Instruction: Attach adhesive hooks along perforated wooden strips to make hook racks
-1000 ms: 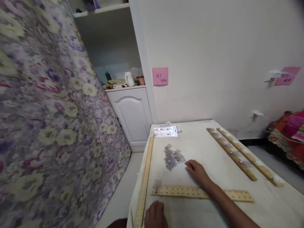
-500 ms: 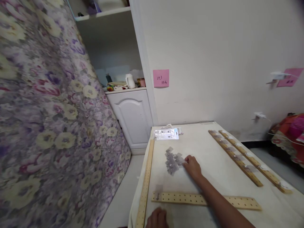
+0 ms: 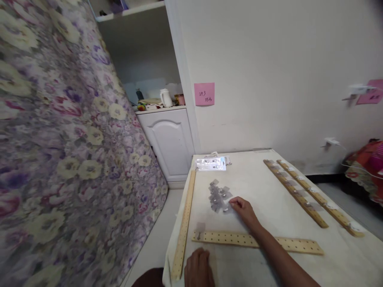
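My right hand (image 3: 241, 208) reaches over the table with thumb and forefinger pinched on a small clear plastic square with a metal hook (image 3: 226, 209). That square lies at the right edge of a loose pile of similar clear squares (image 3: 217, 195). Resting near the front of the table, my left hand (image 3: 198, 268) has its fingers curled, and nothing shows in them. Between me and the pile lies a wooden strip with holes (image 3: 233, 238). One clear square (image 3: 200, 231) sits at that strip's left end.
A second holed strip (image 3: 184, 227) runs along the table's left edge. On the right lie two wooden strips (image 3: 295, 192) (image 3: 320, 197) carrying several clear pieces. Clear packaging (image 3: 210, 164) is at the back left, near the wall. A floral curtain (image 3: 74, 159) hangs at left.
My right hand has drawn slightly toward me, and the pinched square now stands apart from the pile's middle. The left hand shows more fully; the view has shifted a little.
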A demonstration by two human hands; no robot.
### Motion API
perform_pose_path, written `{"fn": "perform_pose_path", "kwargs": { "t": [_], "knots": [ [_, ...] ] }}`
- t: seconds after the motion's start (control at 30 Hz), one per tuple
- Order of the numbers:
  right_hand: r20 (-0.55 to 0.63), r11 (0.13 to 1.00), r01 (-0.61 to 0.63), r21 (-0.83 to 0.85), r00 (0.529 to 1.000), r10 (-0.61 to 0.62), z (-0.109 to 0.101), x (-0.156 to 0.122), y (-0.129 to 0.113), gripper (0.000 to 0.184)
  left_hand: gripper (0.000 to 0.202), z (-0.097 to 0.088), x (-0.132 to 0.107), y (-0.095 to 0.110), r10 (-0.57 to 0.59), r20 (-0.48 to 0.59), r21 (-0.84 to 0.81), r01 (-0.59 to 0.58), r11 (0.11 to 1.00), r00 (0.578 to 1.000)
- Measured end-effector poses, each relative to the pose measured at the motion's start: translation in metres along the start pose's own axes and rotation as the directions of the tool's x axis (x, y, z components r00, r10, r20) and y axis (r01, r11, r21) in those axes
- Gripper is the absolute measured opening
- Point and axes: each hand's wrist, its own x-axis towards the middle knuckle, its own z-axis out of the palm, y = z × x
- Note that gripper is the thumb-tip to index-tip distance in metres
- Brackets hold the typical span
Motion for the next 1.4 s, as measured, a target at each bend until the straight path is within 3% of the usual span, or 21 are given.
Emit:
{"fn": "perform_pose_path", "kwargs": {
  "t": [0.17, 0.3, 0.4, 0.5, 0.73, 1.1, 1.4],
  "knots": [
    [0.277, 0.989, 0.104, 0.105, 0.952, -0.129, 0.018, -0.02, -0.021, 0.023, 0.034, -0.007, -0.002, 0.003, 0.034, 0.01, -0.037, -0.033, 0.999, 0.999],
    [0.407, 0.984, -0.04, 0.175, 0.913, -0.035, 0.037, -0.024, -0.026, 0.024, 0.036, -0.012, -0.001, 0.001, 0.12, 0.019, -0.061, -0.119, 0.991, 0.993],
    [0.398, 0.965, -0.122, 0.232, 0.917, 0.02, 0.045, -0.023, -0.024, 0.021, 0.039, -0.011, -0.002, 0.004, 0.073, 0.009, -0.088, -0.072, 0.994, 0.997],
    [0.392, 0.966, -0.117, 0.231, 0.92, 0.018, 0.049, -0.023, -0.024, 0.016, 0.041, -0.008, -0.004, 0.009, 0.015, -0.001, -0.113, -0.015, 0.993, 1.0],
    [0.499, 0.982, -0.1, 0.16, 0.867, 0.007, 0.054, -0.026, -0.031, 0.012, 0.055, -0.009, -0.003, 0.015, -0.017, 0.06, -0.059, 0.021, 0.998, 0.998],
    [0.453, 1.0, -0.012, 0.021, 0.892, 0.001, 0.063, -0.027, -0.026, 0.013, 0.07, -0.013, 0.003, 0.021, -0.077, 0.162, 0.133, 0.056, 0.99, 0.984],
    [0.439, 1.0, 0.007, 0.019, 0.898, -0.015, 0.063, -0.028, -0.023, 0.012, 0.072, -0.015, 0.002, 0.021, -0.085, 0.177, 0.103, 0.067, 0.992, 0.981]
  ]
}}
